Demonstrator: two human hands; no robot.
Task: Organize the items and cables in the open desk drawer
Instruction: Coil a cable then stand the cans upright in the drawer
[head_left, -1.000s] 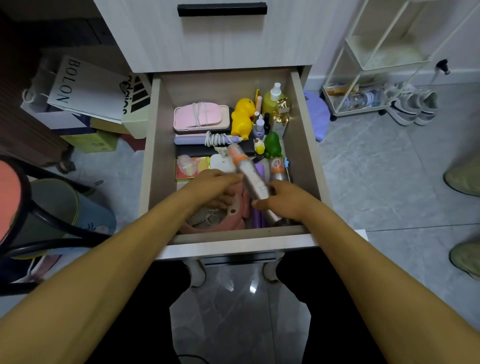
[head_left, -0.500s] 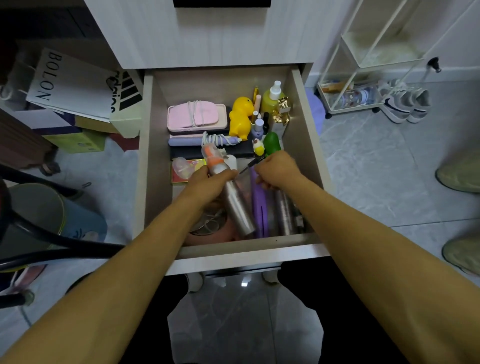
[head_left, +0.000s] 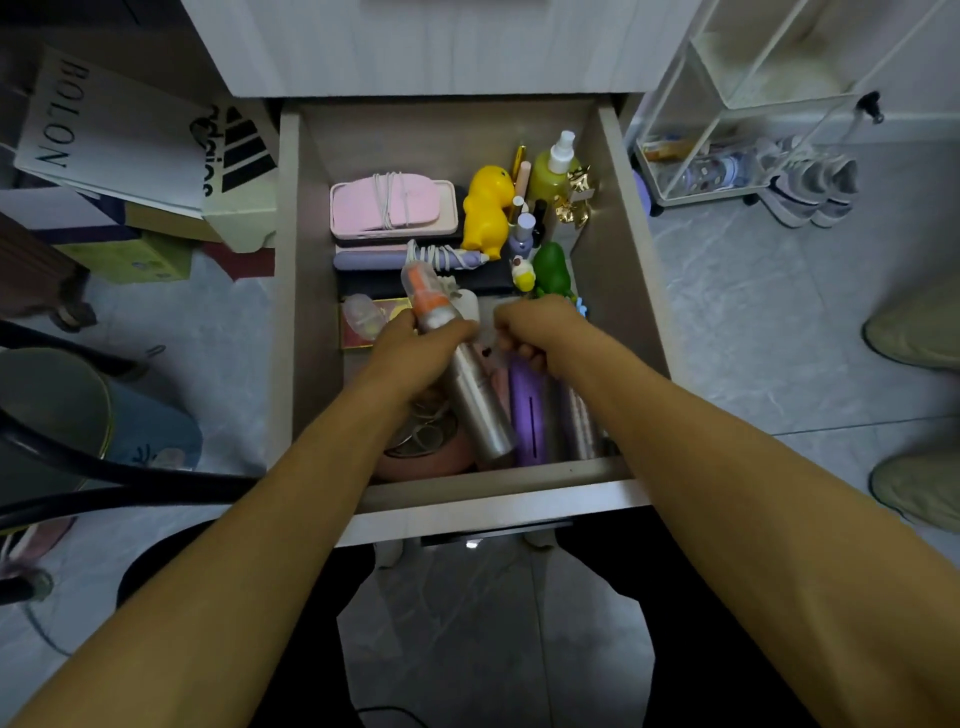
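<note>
Open desk drawer (head_left: 618, 270), pulled out toward the near side, packed with small things. Left hand (head_left: 415, 353) in the middle of the drawer, grip closed around a silver spray bottle (head_left: 478, 405) just below its orange collar, clear cap pointing far-left, base slanting to the near right above a round pink case (head_left: 426, 457) in the near-left corner. Right hand (head_left: 540, 327) just right of the left one, fingers curled down over the far end of a purple tube (head_left: 527, 410); cannot tell whether that grip actually holds the tube or something small beneath the knuckles. Beside the purple tube, against the right wall, a second metallic bottle (head_left: 582, 421), lying lengthwise. Far-left in the drawer: a pink case (head_left: 395, 208) wound with a white cable (head_left: 389, 200); nearer than it, a lilac stick-shaped device (head_left: 374, 258) with another white cable (head_left: 441, 257) wrapped at its right end, lying on a dark flat item. Far-right: a yellow duck toy (head_left: 488, 208), a yellow-green spray bottle (head_left: 553, 171) upright, a gold ornament (head_left: 574, 202), a small lilac bottle (head_left: 522, 234), a green figure (head_left: 550, 267) and a tiny yellow-and-white figure (head_left: 522, 275) just left of it. Near the left hand, a red-and-yellow flat packet (head_left: 363, 327) with a clear small piece on top. Outside the drawer: a white BOLON bag (head_left: 98, 130) on the left, a white wire rack (head_left: 727, 130) and sneakers (head_left: 810, 182) on the tiled floor to the right.
</note>
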